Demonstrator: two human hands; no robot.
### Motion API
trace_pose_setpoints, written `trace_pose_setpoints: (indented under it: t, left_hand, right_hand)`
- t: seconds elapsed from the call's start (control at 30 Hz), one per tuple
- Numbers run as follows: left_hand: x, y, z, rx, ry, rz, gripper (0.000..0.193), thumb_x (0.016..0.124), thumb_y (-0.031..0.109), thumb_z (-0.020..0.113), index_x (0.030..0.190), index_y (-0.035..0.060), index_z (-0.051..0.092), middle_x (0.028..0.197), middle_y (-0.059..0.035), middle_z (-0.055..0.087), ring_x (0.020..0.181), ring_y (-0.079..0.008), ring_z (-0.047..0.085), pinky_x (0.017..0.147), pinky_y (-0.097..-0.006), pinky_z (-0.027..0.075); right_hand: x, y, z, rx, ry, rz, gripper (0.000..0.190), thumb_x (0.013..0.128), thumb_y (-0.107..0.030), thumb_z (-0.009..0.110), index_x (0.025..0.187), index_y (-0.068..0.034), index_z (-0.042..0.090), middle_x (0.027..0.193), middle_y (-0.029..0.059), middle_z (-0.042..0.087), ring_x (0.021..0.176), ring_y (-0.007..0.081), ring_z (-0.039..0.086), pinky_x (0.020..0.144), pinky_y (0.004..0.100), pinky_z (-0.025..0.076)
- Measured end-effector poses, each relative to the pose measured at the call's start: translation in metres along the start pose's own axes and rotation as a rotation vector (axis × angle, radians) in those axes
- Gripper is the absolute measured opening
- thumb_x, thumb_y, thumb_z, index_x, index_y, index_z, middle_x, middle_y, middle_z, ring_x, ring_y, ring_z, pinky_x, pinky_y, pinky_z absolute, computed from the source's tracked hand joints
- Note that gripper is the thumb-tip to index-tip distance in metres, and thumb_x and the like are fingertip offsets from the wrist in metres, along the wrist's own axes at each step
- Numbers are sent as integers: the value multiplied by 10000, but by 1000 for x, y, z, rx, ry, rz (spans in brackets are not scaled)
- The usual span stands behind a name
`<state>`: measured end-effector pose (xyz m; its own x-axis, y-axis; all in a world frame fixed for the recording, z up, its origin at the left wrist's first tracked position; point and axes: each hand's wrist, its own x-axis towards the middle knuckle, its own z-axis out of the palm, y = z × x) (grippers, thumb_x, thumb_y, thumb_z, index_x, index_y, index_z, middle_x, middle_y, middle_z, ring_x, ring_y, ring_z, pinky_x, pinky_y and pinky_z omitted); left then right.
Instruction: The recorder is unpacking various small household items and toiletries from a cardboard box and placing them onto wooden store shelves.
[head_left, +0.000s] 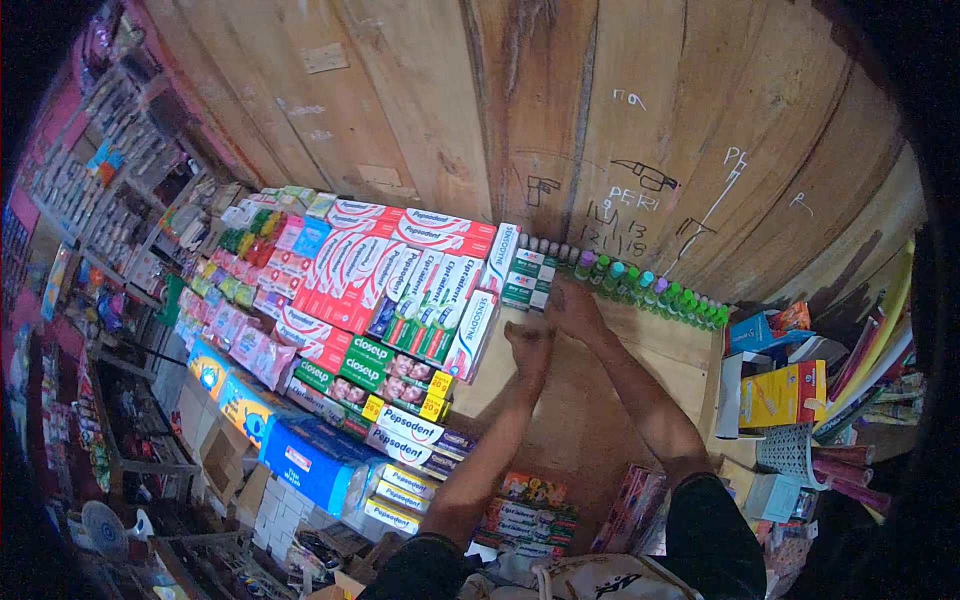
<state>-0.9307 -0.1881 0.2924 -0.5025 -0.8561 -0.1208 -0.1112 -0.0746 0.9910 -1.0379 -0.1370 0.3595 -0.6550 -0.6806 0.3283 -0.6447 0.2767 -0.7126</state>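
Small green-and-white ABC boxes (527, 281) stand stacked against the plank wall, beside the Sensodyne toothpaste boxes (472, 335). My right hand (576, 311) is at the right edge of the ABC boxes; its fingertips are too dark to make out. Just below the same boxes is my left hand (531, 343), fingers curled, and whether anything is in it cannot be seen. To the right of my right hand, a row of small green bottles (652, 289) with green, purple and turquoise caps runs along the wall. Both hands are over a wooden shelf surface (660, 349).
Pepsodent boxes (345, 274), Ciptadent boxes (439, 300) and Closeup boxes (375, 367) form tall stacks on the left. Blue tissue packs (307, 461) line the front edge. At right are a yellow box (780, 394) and a pale plastic basket (787, 454). More toothpaste boxes (525, 521) lie near my body.
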Motion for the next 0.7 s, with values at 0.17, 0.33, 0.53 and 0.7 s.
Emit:
trace_pose_setpoints:
  t: [0.17, 0.33, 0.53, 0.7]
  left_hand:
    - [-68, 30, -53, -194, -264, -269, 804, 777, 119, 702, 1374, 10, 175, 1013, -163, 594, 815, -220, 616, 711, -315, 501]
    - [-166, 41, -145, -231, -331, -133, 528, 840, 20, 622, 1310, 30, 382, 957, -115, 621, 792, -181, 630, 671, -288, 519]
    - [-276, 23, -295, -306, -153, -97, 324, 841, 11, 620, 1151, 8, 526, 867, -64, 628, 779, -127, 608, 676, -258, 506]
    - [-371, 47, -397, -363, 134, -93, 234, 876, 84, 634, 1084, 25, 545, 848, -26, 598, 718, -85, 555, 645, -221, 481]
  right_hand:
    - [-58, -53, -24, 5, -281, 215, 389, 712, -130, 651, 1077, -7, 597, 885, 200, 638, 843, 285, 640, 738, 385, 502]
    - [-142, -121, -28, 4, -487, 125, 372, 764, -182, 662, 1080, 4, 601, 921, 166, 653, 880, 259, 645, 786, 355, 513]
    - [-246, -245, -11, 199, -696, 2, 325, 801, -189, 701, 1070, -24, 622, 912, 109, 661, 867, 193, 643, 804, 339, 516]
    - [-338, -301, 36, 418, -888, 145, 340, 794, -198, 707, 1068, -12, 629, 921, 98, 671, 838, 181, 641, 796, 336, 513]
